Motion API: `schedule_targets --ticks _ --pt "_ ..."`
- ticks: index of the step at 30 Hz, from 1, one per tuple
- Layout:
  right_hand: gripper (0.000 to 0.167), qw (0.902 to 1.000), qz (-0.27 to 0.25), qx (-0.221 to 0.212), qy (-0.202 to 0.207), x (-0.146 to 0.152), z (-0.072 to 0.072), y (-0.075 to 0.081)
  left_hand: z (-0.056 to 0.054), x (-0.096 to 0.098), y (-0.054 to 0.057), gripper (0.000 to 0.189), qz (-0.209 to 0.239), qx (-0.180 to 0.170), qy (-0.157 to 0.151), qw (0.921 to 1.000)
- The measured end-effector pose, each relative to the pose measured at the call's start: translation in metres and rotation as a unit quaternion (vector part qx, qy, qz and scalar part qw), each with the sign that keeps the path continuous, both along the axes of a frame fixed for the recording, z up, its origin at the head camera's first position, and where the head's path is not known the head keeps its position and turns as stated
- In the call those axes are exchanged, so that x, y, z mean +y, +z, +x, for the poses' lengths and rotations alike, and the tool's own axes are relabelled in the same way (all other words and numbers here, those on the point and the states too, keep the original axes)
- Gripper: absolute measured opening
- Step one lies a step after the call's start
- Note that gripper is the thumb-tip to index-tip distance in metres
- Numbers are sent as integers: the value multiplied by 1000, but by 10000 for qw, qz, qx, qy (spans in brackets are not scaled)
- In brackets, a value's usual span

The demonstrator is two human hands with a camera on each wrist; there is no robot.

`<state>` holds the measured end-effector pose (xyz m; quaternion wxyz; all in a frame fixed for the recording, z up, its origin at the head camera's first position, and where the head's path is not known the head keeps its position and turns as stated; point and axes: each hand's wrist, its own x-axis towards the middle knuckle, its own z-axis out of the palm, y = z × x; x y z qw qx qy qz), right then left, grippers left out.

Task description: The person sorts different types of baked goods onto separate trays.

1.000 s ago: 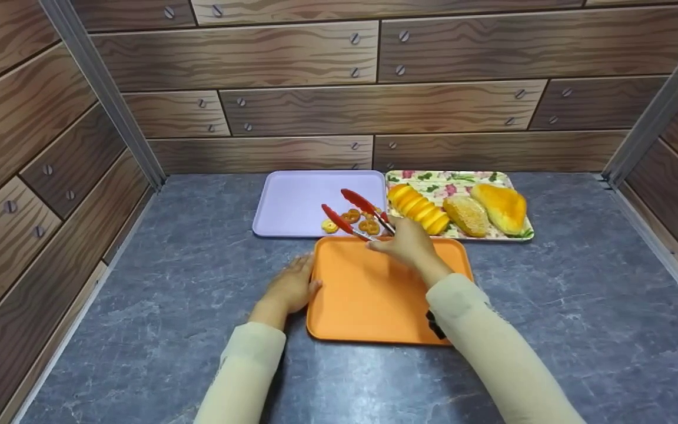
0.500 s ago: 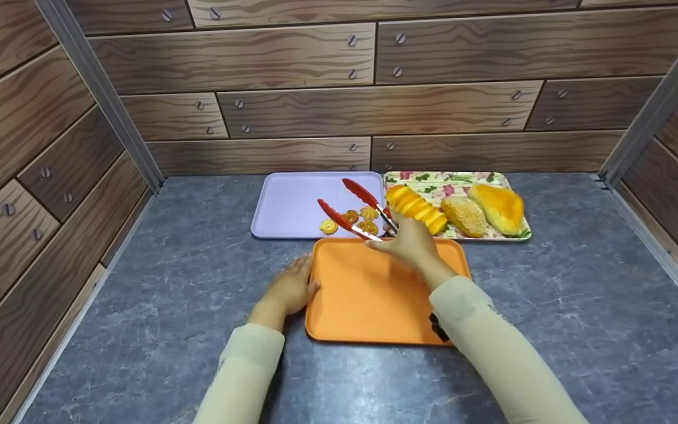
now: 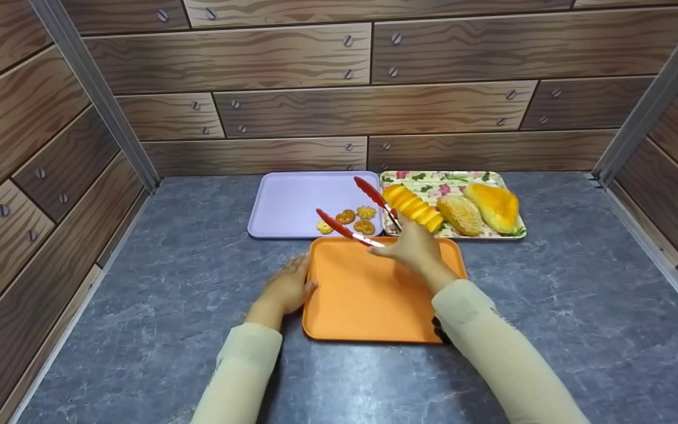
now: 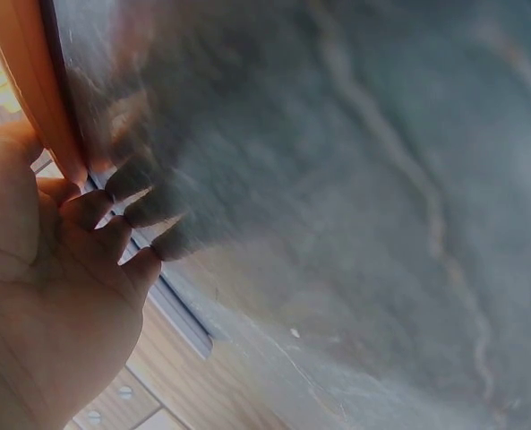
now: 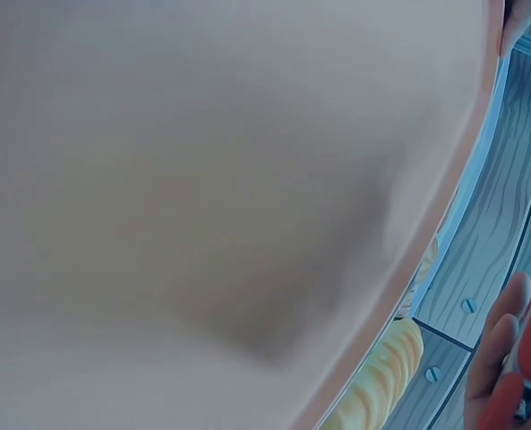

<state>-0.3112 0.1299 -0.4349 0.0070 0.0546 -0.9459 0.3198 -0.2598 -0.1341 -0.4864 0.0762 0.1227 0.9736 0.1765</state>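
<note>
My right hand [image 3: 415,247] grips a pair of red-tipped tongs [image 3: 334,224] above the far edge of the orange tray [image 3: 368,300]. The tongs' arms are spread, with nothing between the tips. Just beyond lie two pretzels [image 3: 364,227], a flower-shaped cookie [image 3: 366,212] and a yellow cookie [image 3: 324,227] on the lilac tray [image 3: 289,200]; one tong arm partly covers the yellow cookie. My left hand [image 3: 285,291] rests at the orange tray's left edge, thumb against the rim. In the left wrist view its fingertips touch the dark tabletop [image 4: 337,233].
A floral tray [image 3: 462,178] stands at the back right, beside the lilac one. On it lie a ridged yellow bread roll [image 3: 412,207], a sesame bun [image 3: 459,215] and a golden bun [image 3: 492,206]. Wood-patterned walls [image 3: 292,112] enclose the table.
The tongs' arms have spread further apart, and the far arm has shifted right towards the floral tray. The cookies show more fully now. My left hand stays at the orange tray.
</note>
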Motion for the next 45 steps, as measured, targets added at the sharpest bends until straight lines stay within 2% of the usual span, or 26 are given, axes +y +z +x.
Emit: schedule_targets --ticks 11,18,28,38,45 --pt "117 9986 49 -48 -525 18 3 1 -1 0 1 62 -29 74 -54 10000" --pt "116 9957 288 196 -855 35 4 1 -3 0 -1 61 -74 64 -37 9999" --pt "110 9926 94 389 -1144 61 7 1 -1 0 1 62 3 37 -78 10000" --pt "117 9889 148 137 -1475 85 15 8 -1 1 1 63 -44 -112 -57 9999" --pt "116 9865 241 123 -1614 105 21 8 0 0 1 63 -38 -112 -61 9999"
